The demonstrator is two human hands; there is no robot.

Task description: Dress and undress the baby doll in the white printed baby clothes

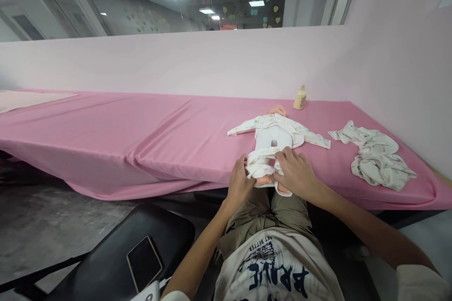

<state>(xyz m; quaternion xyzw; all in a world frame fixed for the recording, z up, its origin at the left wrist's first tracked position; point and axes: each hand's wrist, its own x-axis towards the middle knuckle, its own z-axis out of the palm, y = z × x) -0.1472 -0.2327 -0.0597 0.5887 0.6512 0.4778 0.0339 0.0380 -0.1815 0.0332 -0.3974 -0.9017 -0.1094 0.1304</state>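
Note:
A baby doll [277,110] lies on its back at the near edge of the pink-covered table, its head pointing away from me. It wears a white patterned baby top [300,130] with both sleeves spread out to the sides. White patterned baby pants [263,156] are bunched around its legs, and an orange-pink foot shows at the near end. My left hand [240,182] is closed on the left side of the pants. On the other side, my right hand [296,173] pinches the pants fabric near the other leg. Some fingertips are hidden in the cloth.
A pump bottle [300,99] stands behind the doll near the wall. Crumpled pale clothes [377,157] lie at the right on the pink tablecloth [158,127]. A phone [144,263] rests on a black chair [165,225] at my left.

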